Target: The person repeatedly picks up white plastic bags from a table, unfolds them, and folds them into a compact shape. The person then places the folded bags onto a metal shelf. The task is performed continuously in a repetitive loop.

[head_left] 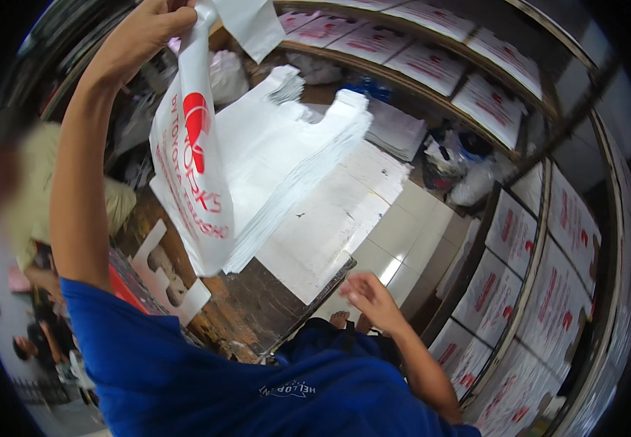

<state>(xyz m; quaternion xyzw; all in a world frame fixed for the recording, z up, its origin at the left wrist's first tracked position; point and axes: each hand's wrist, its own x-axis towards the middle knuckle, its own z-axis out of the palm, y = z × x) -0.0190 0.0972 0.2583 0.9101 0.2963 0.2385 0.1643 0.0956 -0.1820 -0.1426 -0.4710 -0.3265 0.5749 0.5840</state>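
High at the upper left, my left hand pinches a white plastic carrier bag with red print by its upper end. The bag hangs down over the left edge of a thick stack of blank-looking white carrier bags, whose cut handles point away from me. My right hand hovers beside the table's right edge, fingers loosely bent and slightly apart, with nothing visible in them. White sheets lie under the stack's right side, on the worn wooden table.
Shelves at the back and a rack on the right hold printed white bags. A white cut-out template lies at the table's left. Bundled plastic sits beyond the tiled floor. Another person is at the left.
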